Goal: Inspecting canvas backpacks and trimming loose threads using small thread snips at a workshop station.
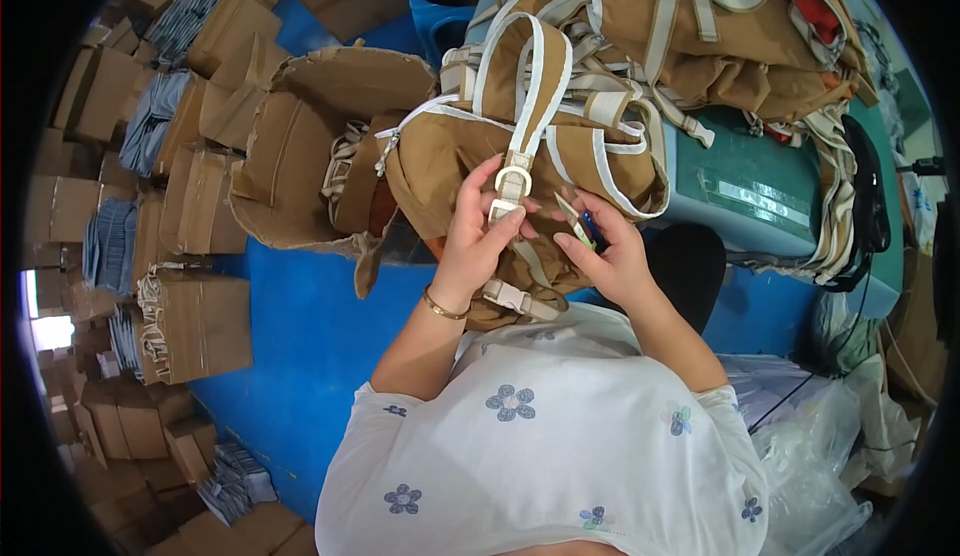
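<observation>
A tan backpack (430, 171) with white piping lies in front of me, its looped strap (530, 126) carrying white buckles. My left hand (478, 224) pinches the lower buckle (502, 211), just below a D-shaped ring. My right hand (600, 246) grips small snips (575, 218) with pale blades and a blue part, held beside the strap. Another white buckle (505, 296) hangs on webbing below my hands.
An open carton (275, 146) with straps inside stands left of the bag. Stacked cartons (200, 326) and grey bundles line the far left. More tan bags (750, 16) cover the green table (735, 181). Plastic sheeting (810, 446) lies at lower right, above a blue floor (290, 326).
</observation>
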{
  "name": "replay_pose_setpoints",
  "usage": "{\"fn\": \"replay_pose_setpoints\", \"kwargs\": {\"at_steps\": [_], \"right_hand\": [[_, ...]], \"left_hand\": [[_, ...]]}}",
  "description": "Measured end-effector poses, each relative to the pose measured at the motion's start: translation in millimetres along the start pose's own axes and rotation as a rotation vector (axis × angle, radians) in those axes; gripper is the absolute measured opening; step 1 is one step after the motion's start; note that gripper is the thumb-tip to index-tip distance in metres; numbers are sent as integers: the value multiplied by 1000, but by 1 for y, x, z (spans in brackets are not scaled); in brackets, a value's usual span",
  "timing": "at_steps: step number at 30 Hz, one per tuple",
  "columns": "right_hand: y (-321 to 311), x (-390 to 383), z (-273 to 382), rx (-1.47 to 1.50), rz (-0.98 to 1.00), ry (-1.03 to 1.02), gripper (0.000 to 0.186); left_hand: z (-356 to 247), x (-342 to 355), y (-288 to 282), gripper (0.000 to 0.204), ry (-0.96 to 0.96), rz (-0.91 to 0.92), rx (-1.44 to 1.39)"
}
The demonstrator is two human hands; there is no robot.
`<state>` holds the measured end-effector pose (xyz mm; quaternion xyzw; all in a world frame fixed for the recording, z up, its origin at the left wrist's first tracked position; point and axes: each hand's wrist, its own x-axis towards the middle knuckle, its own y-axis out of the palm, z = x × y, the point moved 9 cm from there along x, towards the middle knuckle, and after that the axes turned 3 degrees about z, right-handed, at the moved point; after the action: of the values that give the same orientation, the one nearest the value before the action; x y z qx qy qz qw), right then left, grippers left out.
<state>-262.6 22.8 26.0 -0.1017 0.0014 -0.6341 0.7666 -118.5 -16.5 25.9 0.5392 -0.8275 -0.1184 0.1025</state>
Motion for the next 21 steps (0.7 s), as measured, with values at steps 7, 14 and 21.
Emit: {"fn": "replay_pose_setpoints", "kwargs": {"at_steps": [7, 14, 21], "right_hand": [[4, 3, 3, 131, -28, -15, 47], [1, 2, 3, 238, -58, 6, 47], [-15, 5, 44, -415, -138, -138, 48]], "left_hand": [[5, -15, 7, 47, 49, 93, 106], [8, -30, 14, 26, 83, 96, 131], [-9, -36, 24, 18, 202, 201, 285]]}}
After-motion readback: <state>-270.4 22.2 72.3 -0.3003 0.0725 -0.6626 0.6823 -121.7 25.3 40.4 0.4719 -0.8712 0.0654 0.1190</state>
